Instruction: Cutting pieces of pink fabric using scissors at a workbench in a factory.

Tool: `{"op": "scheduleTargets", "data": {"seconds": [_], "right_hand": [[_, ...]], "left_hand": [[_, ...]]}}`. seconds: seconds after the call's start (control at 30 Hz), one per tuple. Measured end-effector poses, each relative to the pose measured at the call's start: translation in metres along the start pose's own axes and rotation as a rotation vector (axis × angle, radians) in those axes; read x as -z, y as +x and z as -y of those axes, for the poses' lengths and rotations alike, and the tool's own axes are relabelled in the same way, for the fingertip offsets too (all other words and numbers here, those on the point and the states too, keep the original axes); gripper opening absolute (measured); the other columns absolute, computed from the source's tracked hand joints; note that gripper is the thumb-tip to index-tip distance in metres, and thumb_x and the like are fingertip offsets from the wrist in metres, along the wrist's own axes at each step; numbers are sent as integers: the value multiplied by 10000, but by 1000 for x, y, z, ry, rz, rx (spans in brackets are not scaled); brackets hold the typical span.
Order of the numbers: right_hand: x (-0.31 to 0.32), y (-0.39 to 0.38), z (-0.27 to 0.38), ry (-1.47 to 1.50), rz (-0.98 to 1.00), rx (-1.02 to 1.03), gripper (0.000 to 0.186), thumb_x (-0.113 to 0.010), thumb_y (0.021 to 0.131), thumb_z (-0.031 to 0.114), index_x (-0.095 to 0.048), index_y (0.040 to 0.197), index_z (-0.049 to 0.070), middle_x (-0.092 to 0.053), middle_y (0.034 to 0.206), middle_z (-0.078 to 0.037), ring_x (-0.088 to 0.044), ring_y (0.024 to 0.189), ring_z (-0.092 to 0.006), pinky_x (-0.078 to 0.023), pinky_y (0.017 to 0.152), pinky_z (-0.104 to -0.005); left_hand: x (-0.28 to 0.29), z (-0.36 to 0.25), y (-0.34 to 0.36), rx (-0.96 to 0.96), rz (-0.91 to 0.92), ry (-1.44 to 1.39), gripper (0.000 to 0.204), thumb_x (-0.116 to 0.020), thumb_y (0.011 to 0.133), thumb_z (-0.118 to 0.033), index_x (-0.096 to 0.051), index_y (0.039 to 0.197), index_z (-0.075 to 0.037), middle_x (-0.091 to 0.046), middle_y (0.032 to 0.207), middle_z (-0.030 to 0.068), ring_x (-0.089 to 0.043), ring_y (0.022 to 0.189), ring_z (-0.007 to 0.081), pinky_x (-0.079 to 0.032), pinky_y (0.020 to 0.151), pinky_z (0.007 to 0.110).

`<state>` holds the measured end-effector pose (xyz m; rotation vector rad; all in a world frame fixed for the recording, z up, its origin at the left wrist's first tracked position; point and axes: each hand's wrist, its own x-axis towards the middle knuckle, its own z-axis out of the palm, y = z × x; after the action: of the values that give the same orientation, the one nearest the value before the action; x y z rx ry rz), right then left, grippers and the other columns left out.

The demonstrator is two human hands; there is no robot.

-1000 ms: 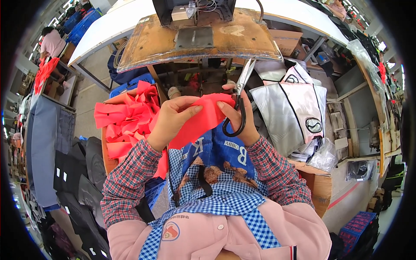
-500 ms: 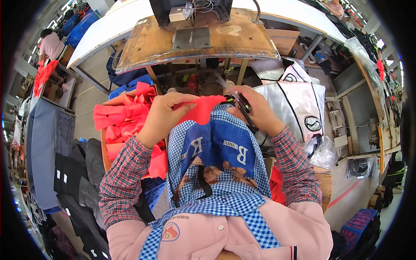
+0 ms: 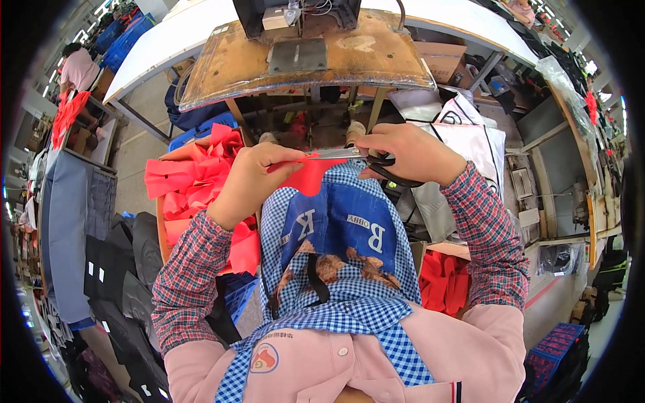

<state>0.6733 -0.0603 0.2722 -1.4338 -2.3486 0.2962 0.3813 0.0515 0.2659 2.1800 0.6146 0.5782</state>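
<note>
Between thumb and fingers, my left hand (image 3: 254,176) pinches a small red fabric piece (image 3: 308,180) above my lap. My right hand (image 3: 415,153) grips a pair of scissors (image 3: 336,154) by the black handles. Their silver blades point left across the top edge of the red piece, with the tips close to my left fingertips. Whether the blades are parted is too small to tell. Beneath both hands lies my blue-and-white checked apron (image 3: 396,265), with a worn blue printed panel on it.
A box heaped with red fabric pieces (image 3: 195,181) stands at my left, and more red pieces (image 3: 445,282) lie at my right. Ahead is a worn wooden machine table (image 3: 376,57). White panels with black trim (image 3: 480,144) hang beyond my right hand. Black pieces (image 3: 114,269) are piled far left.
The scissors have swung from a blurred, steeply tilted position to nearly level across the red piece. My right hand has moved up and right; my left hand stays nearly in place.
</note>
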Motion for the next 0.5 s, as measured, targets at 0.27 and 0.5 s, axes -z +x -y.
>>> {"op": "scheduleTargets", "data": {"seconds": [0.27, 0.5], "right_hand": [[-4, 4, -2, 83, 40, -50, 581, -776, 815, 480, -667, 1169, 33, -640, 888, -118, -642, 771, -299, -509, 673, -391], [-9, 5, -3, 135, 24, -6, 513, -789, 826, 422, -669, 1091, 0, -651, 801, -168, -634, 683, -354, -495, 604, -394]], "left_hand": [[2, 0, -1, -14, 2, 45, 202, -739, 868, -57, -740, 1065, -12, -725, 941, 92, -678, 871, 169, -519, 773, 276], [2, -1, -3, 30, 18, 11, 200, -736, 879, -66, -736, 1069, -3, -725, 938, 90, -674, 871, 163, -516, 777, 272]]}}
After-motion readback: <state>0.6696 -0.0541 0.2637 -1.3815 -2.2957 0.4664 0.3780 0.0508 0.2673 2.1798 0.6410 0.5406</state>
